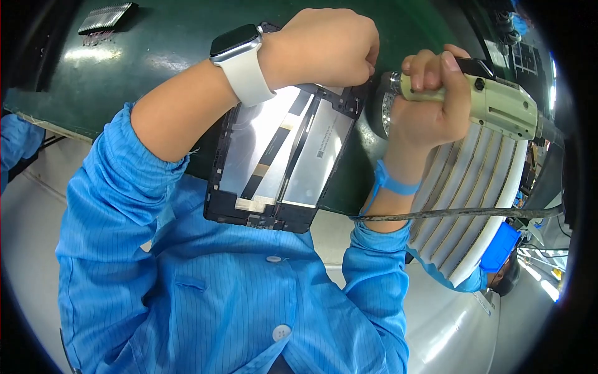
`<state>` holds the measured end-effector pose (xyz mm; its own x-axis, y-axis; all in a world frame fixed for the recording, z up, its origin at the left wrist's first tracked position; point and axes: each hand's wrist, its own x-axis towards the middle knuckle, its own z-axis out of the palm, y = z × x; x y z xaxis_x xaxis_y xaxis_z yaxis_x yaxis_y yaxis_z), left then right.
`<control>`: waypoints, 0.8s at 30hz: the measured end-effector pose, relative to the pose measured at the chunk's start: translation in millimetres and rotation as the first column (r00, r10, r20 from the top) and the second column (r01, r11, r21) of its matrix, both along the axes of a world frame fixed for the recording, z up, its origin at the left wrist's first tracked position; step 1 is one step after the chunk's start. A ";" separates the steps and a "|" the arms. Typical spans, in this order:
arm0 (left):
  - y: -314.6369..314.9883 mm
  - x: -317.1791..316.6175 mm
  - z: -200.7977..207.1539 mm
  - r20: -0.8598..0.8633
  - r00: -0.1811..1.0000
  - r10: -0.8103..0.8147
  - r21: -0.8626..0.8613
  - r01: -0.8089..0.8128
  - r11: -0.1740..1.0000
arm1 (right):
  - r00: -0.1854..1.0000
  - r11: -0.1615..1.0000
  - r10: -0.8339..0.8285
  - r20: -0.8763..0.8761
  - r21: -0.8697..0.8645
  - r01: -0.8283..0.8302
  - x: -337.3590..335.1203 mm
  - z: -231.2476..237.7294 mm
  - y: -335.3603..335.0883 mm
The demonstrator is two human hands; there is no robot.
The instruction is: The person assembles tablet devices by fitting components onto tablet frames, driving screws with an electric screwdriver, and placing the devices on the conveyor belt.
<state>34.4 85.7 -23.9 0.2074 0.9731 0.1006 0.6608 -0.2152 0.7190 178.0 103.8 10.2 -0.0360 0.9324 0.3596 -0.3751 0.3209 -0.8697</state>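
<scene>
An opened tablet (215,187) with a black frame and silver battery cells lies tilted in front of my chest. My left hand (324,47) is closed over its far end; the curled fingertips and anything in them are hidden. My right hand (436,100) grips a pale green electric screwdriver (504,109), held nearly level to the right of the tablet. Its metal nose (395,81) points left, next to a round, dotted metal piece (386,114) that is partly hidden.
A dark green work surface (168,37) carries a stack of thin strips (107,19) at the far left. White divided layers (458,206) stand at right, crossed by a dark cable (461,214). Beyond are a blue bin (500,246) and another person; a blue sleeve (18,143) shows at left.
</scene>
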 end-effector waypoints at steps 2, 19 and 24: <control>0.2 -0.2 0.0 -0.010 1.000 0.007 -0.005 -0.007 1.000 | 0.999 0.998 -0.013 0.051 0.065 0.010 -1.5 -3.3 0.8; 3.5 -7.3 -3.4 0.228 0.939 -0.259 0.016 0.262 0.965 | 0.998 0.998 0.055 -0.022 -0.011 -0.055 10.2 14.5 -6.5; 2.5 -7.6 -7.1 0.179 0.952 -0.248 0.041 0.245 0.969 | 0.999 0.999 0.044 -0.028 -0.024 -0.045 10.2 15.2 -9.6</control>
